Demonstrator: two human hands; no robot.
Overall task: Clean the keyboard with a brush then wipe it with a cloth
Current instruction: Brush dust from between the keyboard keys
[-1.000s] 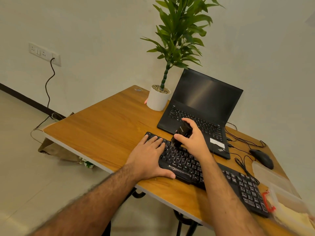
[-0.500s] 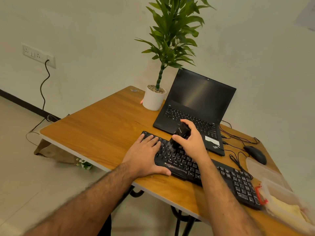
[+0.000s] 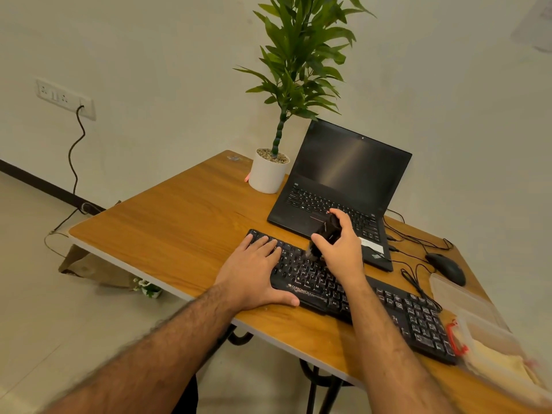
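Risk noted: brush (image 3: pixel 324 238) held over top rows of black Zebronics keyboard (image 3: pixel 352 289), just in front of open ThinkPad laptop (image 3: pixel 340 198); a long forward stroke likely to flick dust onto laptop keys or strike its front edge. Second risk: keyboard lying near table (image 3: pixel 167 228) front edge, lower centre of frame; hard sideways strokes could shift it if bracing slackens. Mouse cable (image 3: pixel 415 279) looped beside far end of keyboard, liable to snag.

Right hand (image 3: pixel 339 249), centre right: clenched round black brush body, thumb on near side, bristles down and apparently touching keys, wrist raised. Left hand (image 3: pixel 254 274), centre: grasping nothing, laid flat, palm down on keyboard's left end, thumb along its front edge, fingers spread over keys. Pale folded cloth, apparently, inside clear plastic container (image 3: pixel 478 330), lower right; wiping not yet begun.
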